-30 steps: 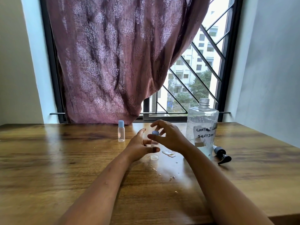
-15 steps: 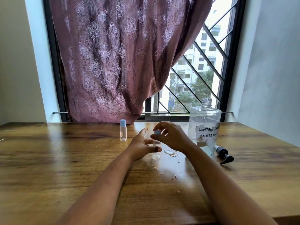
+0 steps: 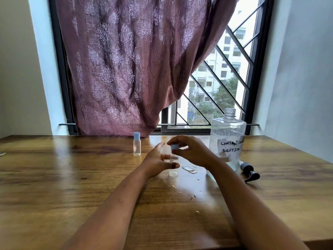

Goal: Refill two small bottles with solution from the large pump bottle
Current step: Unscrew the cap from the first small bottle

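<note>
At the table's middle a small clear bottle (image 3: 174,158) stands upright, held low by my left hand (image 3: 158,162). My right hand (image 3: 193,151) pinches its blue cap (image 3: 174,147) on the bottle's neck. A second small bottle (image 3: 137,144), capped in blue, stands alone further left and back. The large clear bottle (image 3: 227,141), labelled "contact lens solution", stands open without its pump just right of my right hand. Its black pump head (image 3: 249,171) lies on the table beside it.
A small clear round insert (image 3: 173,174) lies on the wooden table (image 3: 54,177) under my hands. A puddle (image 3: 190,169) and scattered droplets spread nearby. A mauve curtain (image 3: 135,69) and a barred window stand behind the table's far edge.
My right hand has turned a little on the blue cap above the small bottle. My left hand stays around the bottle. The camera has tilted slightly.
</note>
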